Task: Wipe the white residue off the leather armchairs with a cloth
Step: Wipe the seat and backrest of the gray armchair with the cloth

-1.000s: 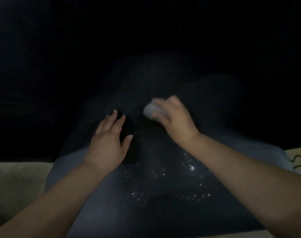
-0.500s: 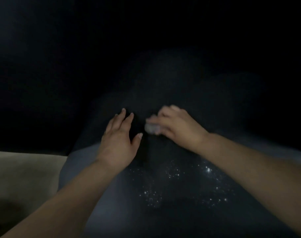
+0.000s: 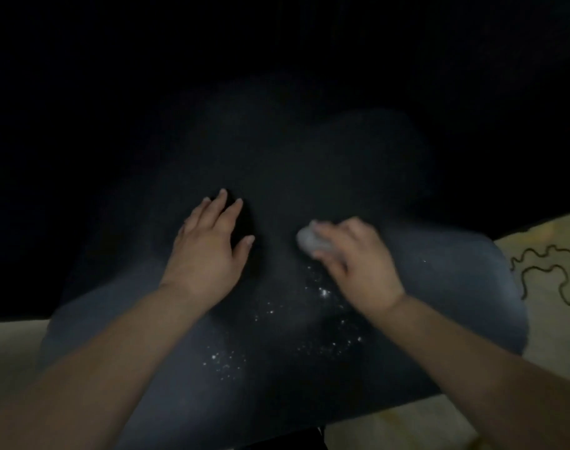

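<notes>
Two bare hands are working over the dark leather armchair seat (image 3: 455,287), which is filling the middle of the head view and fading into near-black toward the backrest. The left hand (image 3: 209,251) is lying flat on the leather, palm down, fingers straight and slightly spread, thumb angled out to the right; it is holding nothing and is pressing or resting on the cushion left of centre. The right hand (image 3: 358,264) is curling its fingers round a small balled-up pale cloth (image 3: 311,240), and the cloth is poking out past the fingertips on the hand's left side, sitting against the seat surface just beside the left hand's thumb, with a strip of dark leather showing between them. The right hand and cloth are looking slightly blurred.

White residue (image 3: 322,292) is speckling the leather as scattered bright flecks: one cluster is lying just below the right hand, near the wrist, and others are spreading lower down between the two forearms toward the seat's front edge. The cloth is sitting above these specks, not on them.

Pale beige flooring (image 3: 14,345) is showing at lower left, and a light rug with dark curly line patterns (image 3: 543,277) is showing at right of the chair.
</notes>
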`<state>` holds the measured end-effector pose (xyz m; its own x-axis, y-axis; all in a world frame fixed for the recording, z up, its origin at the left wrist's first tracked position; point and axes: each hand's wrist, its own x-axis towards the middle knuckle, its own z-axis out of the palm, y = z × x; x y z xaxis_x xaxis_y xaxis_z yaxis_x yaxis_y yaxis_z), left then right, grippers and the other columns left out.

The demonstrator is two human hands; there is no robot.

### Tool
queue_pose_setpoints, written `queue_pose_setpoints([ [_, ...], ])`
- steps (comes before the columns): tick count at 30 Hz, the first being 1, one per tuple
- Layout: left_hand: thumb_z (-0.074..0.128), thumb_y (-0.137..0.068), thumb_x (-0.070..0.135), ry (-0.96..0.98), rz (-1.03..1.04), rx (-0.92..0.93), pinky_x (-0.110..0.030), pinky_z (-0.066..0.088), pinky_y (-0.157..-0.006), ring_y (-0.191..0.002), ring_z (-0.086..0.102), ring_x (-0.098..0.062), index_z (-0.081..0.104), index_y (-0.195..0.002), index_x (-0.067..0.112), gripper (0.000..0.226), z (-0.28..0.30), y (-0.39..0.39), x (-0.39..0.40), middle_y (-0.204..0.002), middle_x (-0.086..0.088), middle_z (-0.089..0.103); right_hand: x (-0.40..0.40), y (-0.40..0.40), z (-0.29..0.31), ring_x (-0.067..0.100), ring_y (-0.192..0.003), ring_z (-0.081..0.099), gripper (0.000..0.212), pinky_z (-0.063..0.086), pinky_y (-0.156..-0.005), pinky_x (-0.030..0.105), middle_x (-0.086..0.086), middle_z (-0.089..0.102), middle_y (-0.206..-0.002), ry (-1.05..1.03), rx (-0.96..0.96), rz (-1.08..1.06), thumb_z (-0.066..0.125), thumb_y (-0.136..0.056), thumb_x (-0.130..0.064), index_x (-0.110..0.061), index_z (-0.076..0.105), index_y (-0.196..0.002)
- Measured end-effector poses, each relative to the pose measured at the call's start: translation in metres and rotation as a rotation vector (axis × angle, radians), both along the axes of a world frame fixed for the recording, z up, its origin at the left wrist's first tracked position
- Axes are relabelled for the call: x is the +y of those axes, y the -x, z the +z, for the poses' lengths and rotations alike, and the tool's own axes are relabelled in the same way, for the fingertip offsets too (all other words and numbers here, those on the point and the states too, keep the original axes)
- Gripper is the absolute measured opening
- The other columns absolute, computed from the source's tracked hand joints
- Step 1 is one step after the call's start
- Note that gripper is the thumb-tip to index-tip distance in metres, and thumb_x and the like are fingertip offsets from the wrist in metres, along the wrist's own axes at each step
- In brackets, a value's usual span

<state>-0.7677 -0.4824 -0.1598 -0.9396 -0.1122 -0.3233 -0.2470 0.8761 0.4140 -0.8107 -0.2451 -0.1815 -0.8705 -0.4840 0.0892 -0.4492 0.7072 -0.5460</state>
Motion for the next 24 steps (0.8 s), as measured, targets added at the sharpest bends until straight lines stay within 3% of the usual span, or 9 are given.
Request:
queue_pose_setpoints([
  [3,0.041,-0.096,0.046,0.030,-0.051,-0.020,-0.044,0.012,-0.120,-0.148,0.004,-0.020,0.021,-0.152,0.026,0.063,0.002,0.002,0.007,-0.161,0.003,0.008,0.012,-0.003,0.009,0.027,-0.086,0.056,0.038,0.050,-0.079,0.037,0.011,0.057,-0.095,0.070,-0.045,-0.030,0.063,-0.088,-0.025,-0.011,0.063,-0.123],
  [5,0.040,-0.097,0.045,0.052,-0.090,-0.016,-0.043,0.011,-0.120,-0.148,0.004,-0.019,0.021,-0.152,0.026,0.062,0.002,0.007,0.011,-0.162,0.004,0.007,0.027,0.030,0.008,0.032,-0.094,0.054,0.040,0.042,-0.087,0.034,0.016,0.054,-0.103,0.049,0.028,-0.238,0.062,-0.088,-0.015,-0.013,0.058,-0.128],
  [8,0.040,-0.098,0.042,0.070,-0.123,-0.010,-0.042,0.010,-0.118,-0.147,0.004,-0.020,0.022,-0.152,0.027,0.058,0.000,0.017,0.013,-0.162,0.004,0.007,0.061,0.066,0.004,0.032,-0.103,0.052,0.039,0.039,-0.094,0.032,0.017,0.051,-0.114,-0.012,-0.021,-0.482,0.056,-0.094,-0.024,-0.018,0.054,-0.133],
  [12,0.040,-0.098,0.042,0.102,-0.154,-0.025,-0.046,0.014,-0.119,-0.147,0.005,-0.023,0.023,-0.152,0.027,0.058,-0.004,0.021,0.016,-0.162,0.003,0.007,0.053,0.002,-0.002,0.035,-0.094,0.056,0.039,0.047,-0.087,0.040,0.018,0.057,-0.106,-0.057,-0.026,-0.417,0.061,-0.092,-0.027,-0.015,0.058,-0.128],
  [16,0.040,-0.097,0.044,0.108,-0.175,-0.038,-0.049,0.017,-0.118,-0.147,0.007,-0.024,0.025,-0.151,0.027,0.059,-0.003,0.017,0.015,-0.161,0.001,0.009,0.043,-0.054,0.009,0.025,-0.085,0.061,0.041,0.055,-0.073,0.035,0.006,0.060,-0.099,-0.027,-0.062,-0.251,0.067,-0.086,-0.034,-0.018,0.062,-0.123],
  [18,0.041,-0.096,0.044,0.114,-0.185,-0.046,-0.048,0.018,-0.118,-0.147,0.009,-0.025,0.025,-0.151,0.026,0.060,-0.001,0.016,0.012,-0.161,0.000,0.010,0.063,-0.038,0.011,0.022,-0.089,0.059,0.040,0.050,-0.076,0.030,0.006,0.058,-0.104,0.003,-0.008,-0.367,0.064,-0.089,-0.034,-0.020,0.060,-0.126],
  [21,0.043,-0.096,0.043,0.135,-0.212,-0.046,-0.048,0.018,-0.118,-0.147,0.010,-0.027,0.027,-0.151,0.023,0.061,0.001,0.017,0.012,-0.161,-0.003,0.012,0.111,0.000,0.005,0.021,-0.099,0.053,0.042,0.037,-0.080,0.024,0.006,0.051,-0.115,-0.131,0.009,-0.600,0.054,-0.094,-0.038,-0.028,0.047,-0.134],
  [24,0.046,-0.095,0.042,0.144,-0.205,-0.038,-0.048,0.017,-0.118,-0.147,0.010,-0.028,0.027,-0.151,0.021,0.063,0.000,0.017,0.015,-0.161,-0.004,0.013,0.118,-0.006,-0.003,0.024,-0.102,0.054,0.040,0.038,-0.080,0.027,0.007,0.053,-0.116,-0.195,-0.040,-0.680,0.047,-0.095,-0.041,-0.027,0.046,-0.132],
])
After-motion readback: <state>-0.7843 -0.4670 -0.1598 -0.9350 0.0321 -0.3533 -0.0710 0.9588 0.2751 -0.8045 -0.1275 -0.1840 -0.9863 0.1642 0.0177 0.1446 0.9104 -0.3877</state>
